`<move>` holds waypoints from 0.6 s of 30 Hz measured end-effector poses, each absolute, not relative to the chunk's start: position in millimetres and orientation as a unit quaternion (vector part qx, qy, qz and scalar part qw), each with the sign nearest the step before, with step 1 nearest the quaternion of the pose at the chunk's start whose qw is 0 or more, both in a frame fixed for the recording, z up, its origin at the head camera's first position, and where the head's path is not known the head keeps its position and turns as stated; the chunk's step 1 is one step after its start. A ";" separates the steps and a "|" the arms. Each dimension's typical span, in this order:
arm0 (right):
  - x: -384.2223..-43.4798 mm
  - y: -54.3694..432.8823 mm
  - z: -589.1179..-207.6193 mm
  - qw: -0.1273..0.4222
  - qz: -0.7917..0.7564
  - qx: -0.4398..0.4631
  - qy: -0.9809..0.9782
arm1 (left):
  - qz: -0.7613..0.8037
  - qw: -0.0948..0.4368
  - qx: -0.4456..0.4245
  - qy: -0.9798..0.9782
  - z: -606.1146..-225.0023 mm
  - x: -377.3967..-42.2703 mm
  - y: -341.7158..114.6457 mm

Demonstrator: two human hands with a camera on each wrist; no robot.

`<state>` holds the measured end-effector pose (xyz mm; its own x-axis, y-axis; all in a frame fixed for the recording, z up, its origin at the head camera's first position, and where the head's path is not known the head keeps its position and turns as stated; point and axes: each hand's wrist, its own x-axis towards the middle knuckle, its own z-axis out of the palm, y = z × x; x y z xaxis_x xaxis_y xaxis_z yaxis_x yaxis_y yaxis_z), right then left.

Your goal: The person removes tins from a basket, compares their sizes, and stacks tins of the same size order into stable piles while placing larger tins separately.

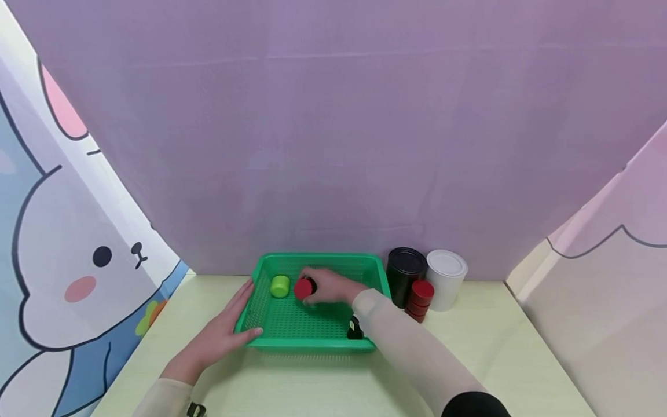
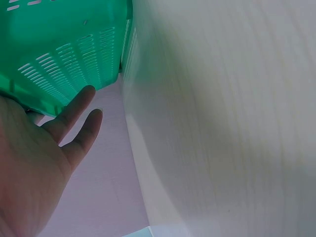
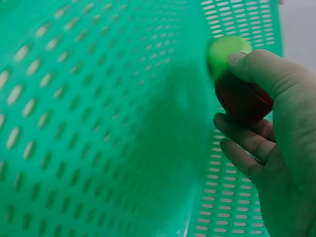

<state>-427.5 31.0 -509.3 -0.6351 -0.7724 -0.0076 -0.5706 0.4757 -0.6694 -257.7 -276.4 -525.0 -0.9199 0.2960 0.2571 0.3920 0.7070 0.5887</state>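
A green plastic basket (image 1: 312, 344) with perforated walls stands on the table. Inside it my right hand (image 1: 328, 286) pinches a small red round piece (image 1: 303, 289) between thumb and fingers; a dark part shows beside the red face. Left of that, a lime-green cylinder (image 1: 279, 286) sits in the basket; in the right wrist view the green cylinder (image 3: 228, 52) appears just past my thumb. My left hand (image 1: 225, 333) rests along the basket's left side, fingers straight and thumb over the near left corner. In the left wrist view, extended fingers (image 2: 79, 113) lie beside the slotted wall.
Right of the basket stand a black canister (image 1: 406, 272), a white canister (image 1: 446, 278) and a stack of red round pieces (image 1: 420, 300). The pale wooden table (image 1: 281, 388) meets a purple backdrop (image 1: 333, 145) behind. A cartoon-printed panel (image 1: 78, 243) rises at the left.
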 end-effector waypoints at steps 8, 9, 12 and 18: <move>-425.0 41.8 -484.2 0.137 -0.433 -0.391 0.801 | -0.333 0.070 -0.187 -0.922 -525.8 -258.2 -274.8; -424.3 43.4 -480.8 0.137 -0.443 -0.387 0.797 | -0.333 0.071 -0.187 -0.922 -525.8 -258.2 -274.9; -422.7 47.2 -471.1 0.134 -0.457 -0.385 0.790 | -0.333 0.072 -0.187 -0.921 -525.8 -258.1 -275.3; -418.6 52.6 -457.2 0.128 -0.458 -0.398 0.784 | -0.334 0.076 -0.187 -0.921 -526.1 -257.9 -277.2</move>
<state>-418.6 52.6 -457.2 -0.6503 -0.7418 0.1642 -0.5070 0.2628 -0.8209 -257.9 -277.2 -526.1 -0.9183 0.2936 0.2656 0.3957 0.7068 0.5864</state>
